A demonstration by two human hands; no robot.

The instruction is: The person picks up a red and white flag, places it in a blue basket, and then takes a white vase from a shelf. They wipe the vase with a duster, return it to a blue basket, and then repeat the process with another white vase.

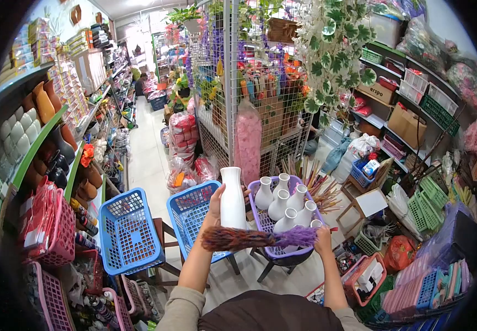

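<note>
My left hand [215, 205] is wrapped round a tall white vase [231, 193], held upright in front of me. My right hand [322, 240] grips one end of a fluffy duster [238, 239], brown-orange on the left and purple towards the hand. The duster lies level across the vase's lower part and hides its base. A purple basket [256, 207] behind the duster holds several white narrow-necked vases [278, 204]. Left of it, below my left hand, is a blue basket [176, 207] with no vases visible inside.
A second blue basket [106, 220] stands further left on a stool. Crowded shelves with brown vases [44, 102] line the left wall. A wire mesh rack [216, 132] rises ahead, and thin sticks [324, 190] stand beside the purple basket. Bins and stacked goods fill the right side.
</note>
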